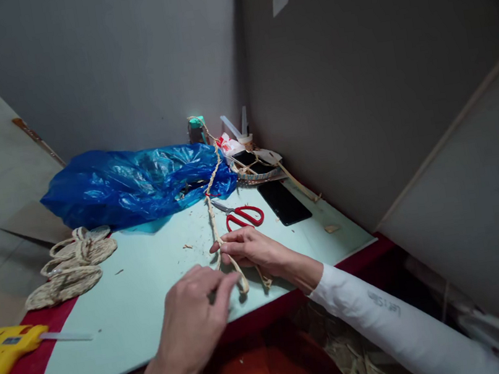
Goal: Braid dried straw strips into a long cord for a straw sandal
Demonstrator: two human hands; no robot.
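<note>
A braided straw cord (212, 217) runs from a green-topped post at the back corner down across the pale green mat (150, 277) to my hands. My right hand (252, 250) is closed on the cord near its lower end, fingers pressed together over it. My left hand (194, 317) is pinched on the loose straw strands just below, thumb against fingertips. The strands' ends (263, 280) trail toward the mat's front edge.
Red-handled scissors (242, 214) lie just behind my right hand, a black phone (283, 202) beside them. A blue plastic bag (136, 182) fills the back. Woven straw coils (71, 267) lie at left, a yellow glue gun (3, 355) at the far left edge.
</note>
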